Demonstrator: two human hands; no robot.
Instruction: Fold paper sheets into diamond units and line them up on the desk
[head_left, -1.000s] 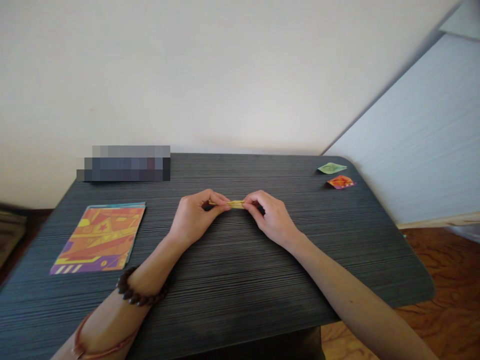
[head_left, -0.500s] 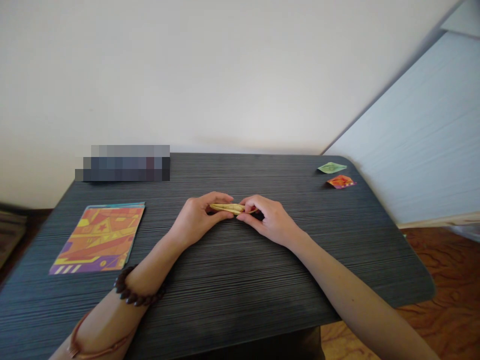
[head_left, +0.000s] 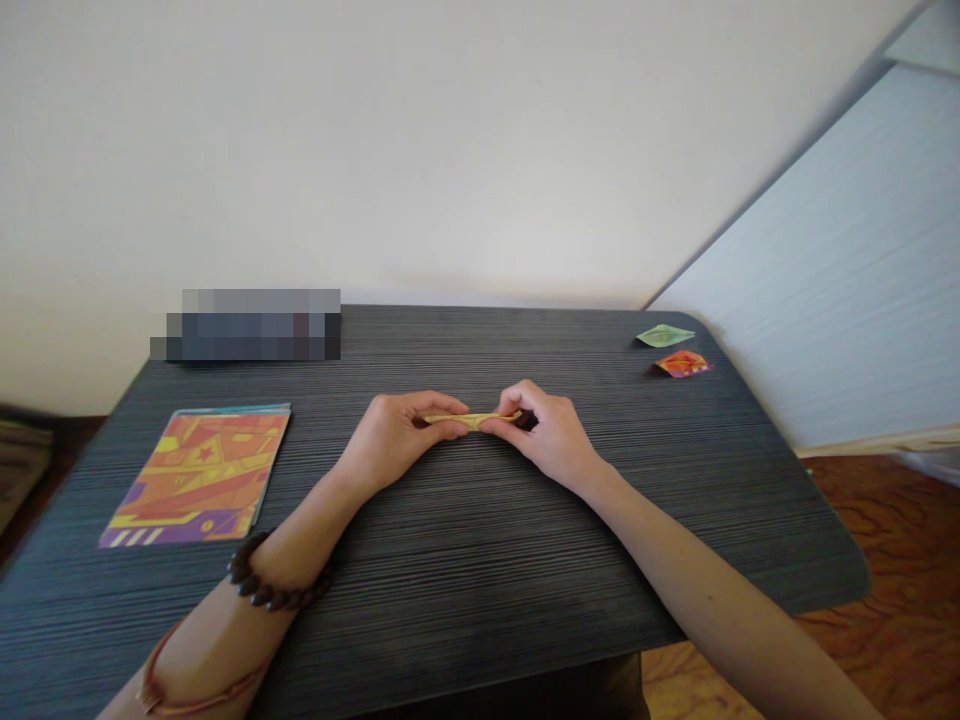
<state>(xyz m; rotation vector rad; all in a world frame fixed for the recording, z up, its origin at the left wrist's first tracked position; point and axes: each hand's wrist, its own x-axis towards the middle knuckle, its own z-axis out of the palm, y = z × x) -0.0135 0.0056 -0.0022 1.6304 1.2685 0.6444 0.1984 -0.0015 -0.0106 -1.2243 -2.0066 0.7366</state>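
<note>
A narrow piece of folded yellow paper (head_left: 474, 423) is held between my two hands over the middle of the table. My left hand (head_left: 397, 435) pinches its left end, thumb in front and fingers behind. At the other end, the thumb and fingers of my right hand (head_left: 546, 428) grip it the same way, and a bit of its tip shows past the thumb. The fingers cover much of the paper, so its full shape is hidden.
A stack of patterned paper sheets (head_left: 202, 475) lies at the left on the dark table (head_left: 465, 570). Behind it is a blurred-out object (head_left: 251, 335). A green folded paper (head_left: 665, 336) and an orange folded paper (head_left: 682, 363) sit at the back right, near the wall.
The yellow paper now looks flatter and narrower, its opening no longer showing. My right hand has shifted slightly right, its fingers now behind the paper and its thumb in front.
</note>
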